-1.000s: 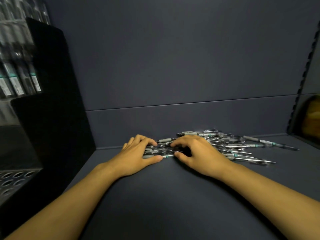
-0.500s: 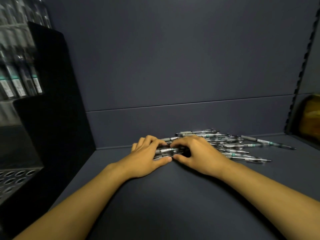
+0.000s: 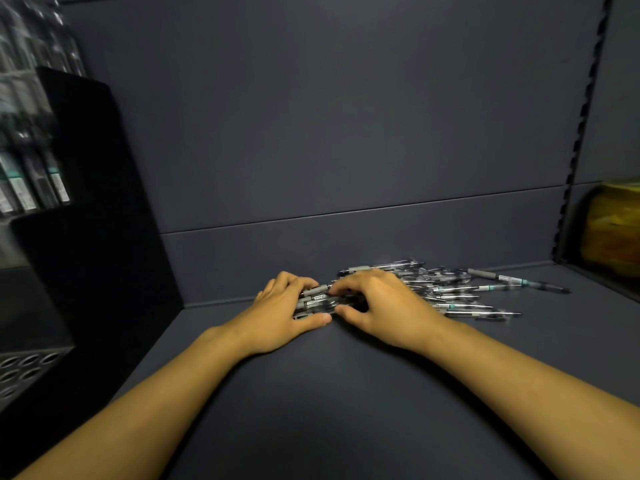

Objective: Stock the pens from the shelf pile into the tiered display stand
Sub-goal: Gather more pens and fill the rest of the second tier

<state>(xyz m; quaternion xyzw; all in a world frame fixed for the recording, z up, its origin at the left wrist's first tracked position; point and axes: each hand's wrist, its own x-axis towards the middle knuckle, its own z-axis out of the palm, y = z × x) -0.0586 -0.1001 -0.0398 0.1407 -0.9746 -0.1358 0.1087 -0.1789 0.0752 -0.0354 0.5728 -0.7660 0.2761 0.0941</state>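
A loose pile of clear pens (image 3: 460,292) with grey grips and teal bands lies on the dark shelf, toward the back wall. Both hands sit at the pile's left end. My left hand (image 3: 280,315) curls round a small bundle of pens (image 3: 317,301), thumb under it and fingers over it. My right hand (image 3: 384,306) grips the same bundle from the right, fingers arched over the pens and thumb at the front. The black tiered display stand (image 3: 79,237) rises at the left, with several pens upright in its upper tiers and round holes in its lowest tier.
The dark shelf floor (image 3: 346,393) stretches toward me in front of the hands. A slotted upright (image 3: 581,133) marks the right side, with a yellowish object (image 3: 613,230) behind it. The back wall stands close behind the pile.
Both hands have slid a little to the right along the pile's left end and drawn closer together around the bundle. The view has shifted slightly.
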